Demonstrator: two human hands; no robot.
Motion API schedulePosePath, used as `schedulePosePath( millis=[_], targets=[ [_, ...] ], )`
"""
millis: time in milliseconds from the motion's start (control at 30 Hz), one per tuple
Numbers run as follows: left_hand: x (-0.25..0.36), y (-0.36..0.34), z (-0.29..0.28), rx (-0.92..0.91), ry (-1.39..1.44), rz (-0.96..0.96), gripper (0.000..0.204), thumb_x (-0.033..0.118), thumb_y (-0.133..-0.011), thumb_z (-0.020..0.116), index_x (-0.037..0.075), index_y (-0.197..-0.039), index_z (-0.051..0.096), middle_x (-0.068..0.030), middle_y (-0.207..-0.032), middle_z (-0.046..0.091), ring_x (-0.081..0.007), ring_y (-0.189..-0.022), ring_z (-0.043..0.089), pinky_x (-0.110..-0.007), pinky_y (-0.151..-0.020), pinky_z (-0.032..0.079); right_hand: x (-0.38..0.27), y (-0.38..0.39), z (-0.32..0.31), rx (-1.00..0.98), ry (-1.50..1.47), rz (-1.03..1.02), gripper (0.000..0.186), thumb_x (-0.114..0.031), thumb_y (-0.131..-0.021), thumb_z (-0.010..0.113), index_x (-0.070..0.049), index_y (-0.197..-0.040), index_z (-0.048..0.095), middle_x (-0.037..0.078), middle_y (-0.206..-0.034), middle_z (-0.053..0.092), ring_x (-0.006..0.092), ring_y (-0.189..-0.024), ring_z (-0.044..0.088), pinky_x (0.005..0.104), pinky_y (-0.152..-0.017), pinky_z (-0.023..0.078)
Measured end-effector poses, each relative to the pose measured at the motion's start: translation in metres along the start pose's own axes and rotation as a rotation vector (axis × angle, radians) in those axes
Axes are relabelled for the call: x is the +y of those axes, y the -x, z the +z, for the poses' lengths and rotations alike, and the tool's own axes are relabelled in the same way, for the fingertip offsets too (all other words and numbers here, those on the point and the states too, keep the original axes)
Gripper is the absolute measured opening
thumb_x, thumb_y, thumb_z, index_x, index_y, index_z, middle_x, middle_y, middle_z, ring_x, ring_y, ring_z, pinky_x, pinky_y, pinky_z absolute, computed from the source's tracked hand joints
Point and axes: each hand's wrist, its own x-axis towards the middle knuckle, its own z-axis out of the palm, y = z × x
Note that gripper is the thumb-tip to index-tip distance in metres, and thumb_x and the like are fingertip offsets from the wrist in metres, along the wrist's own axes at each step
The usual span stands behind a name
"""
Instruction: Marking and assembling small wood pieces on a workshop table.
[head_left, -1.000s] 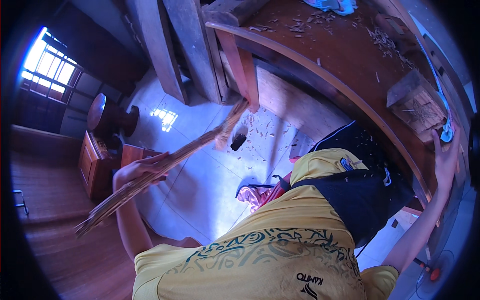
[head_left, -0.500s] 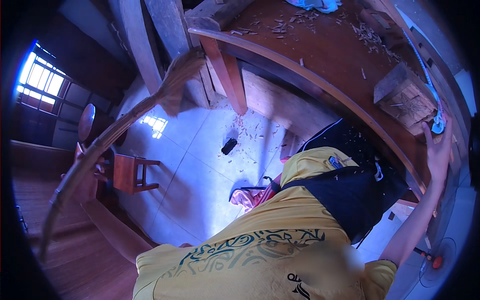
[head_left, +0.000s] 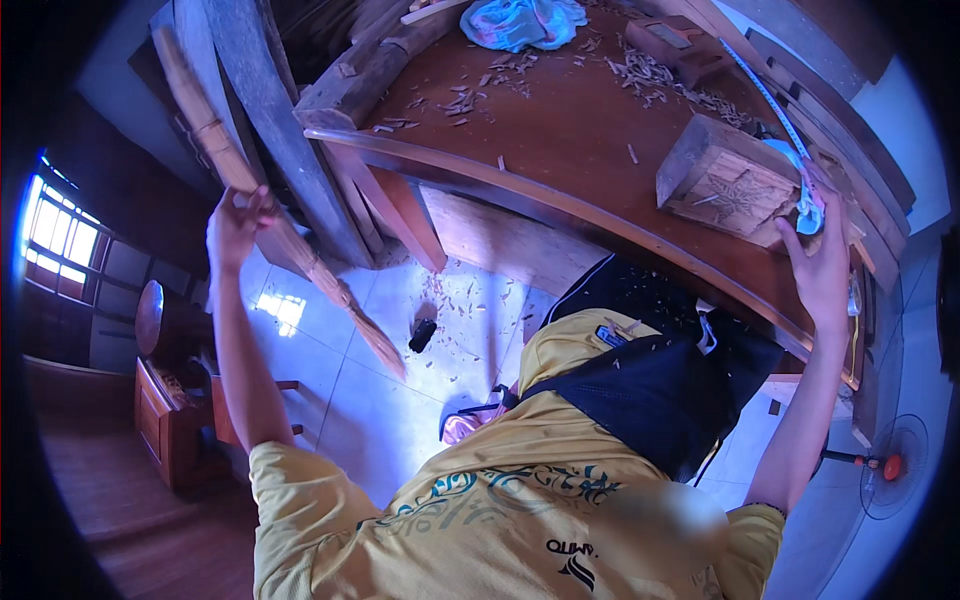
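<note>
Broom (head_left: 292, 248) held beside table edge (head_left: 500, 178), floor (head_left: 370, 410) beneath

The broom (head_left: 222, 150) is tan, the shirt (head_left: 420, 530) yellow with teal swirls.

We see a broom (head_left: 228, 162) of dry, straw-like fibre, coarse and matt. The worktop (head_left: 560, 140) is smooth wood with a soft sheen; the shavings (head_left: 650, 74) are dull, rough wood. The block (head_left: 722, 188) is matt wood, its face rough-carved. We find the cloth (head_left: 525, 22) thin and crumpled, the shirt (head_left: 490, 520) matt fabric, the planks (head_left: 262, 85) unpolished wood, the floor (head_left: 325, 345) smooth, glossy tile.
</note>
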Motion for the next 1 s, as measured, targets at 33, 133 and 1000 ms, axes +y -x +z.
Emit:
schedulePosePath(
  millis=[33,133,1000],
  targets=[
    [-0.009,-0.015,0.015,0.019,-0.103,0.068,0.041,0.045,-0.102,0.073,0.005,-0.11,0.07,-0.0103,-0.076,0.079,-0.0165,-0.07,0.079,-0.032,-0.065,0.058,-0.003,-0.001,0.0,0.007,0.022,-0.022,0.066,-0.004,-0.091,0.08,-0.011,-0.15,0.051,0.017,-0.155,0.053,0.0371,-0.149,0.048,0.0506,-0.126,0.036],
    [-0.048,-0.065,0.075,-0.087,-0.116,-0.106,0.036,0.045,-0.099,0.073,0.014,-0.116,0.072,-0.0058,-0.085,0.082,-0.0191,-0.077,0.08,-0.037,-0.072,0.06,-0.009,-0.005,0.001,0.025,-0.007,-0.068,0.065,-0.002,-0.089,0.081,-0.008,-0.147,0.053,0.016,-0.153,0.056,0.0381,-0.146,0.049,0.0482,-0.123,0.037],
    [0.431,0.087,0.252,-0.561,0.937,0.643,0.066,0.013,-0.084,0.092,-0.002,-0.138,0.055,-0.0144,-0.126,0.07,-0.0184,-0.118,0.066,-0.037,-0.105,0.053,-0.019,-0.023,-0.005,0.025,-0.168,-0.384,0.049,0.008,-0.087,0.058,0.0,-0.134,0.068,0.019,-0.138,0.069,0.0366,-0.122,0.069,0.0434,-0.106,0.057]
  ],
)
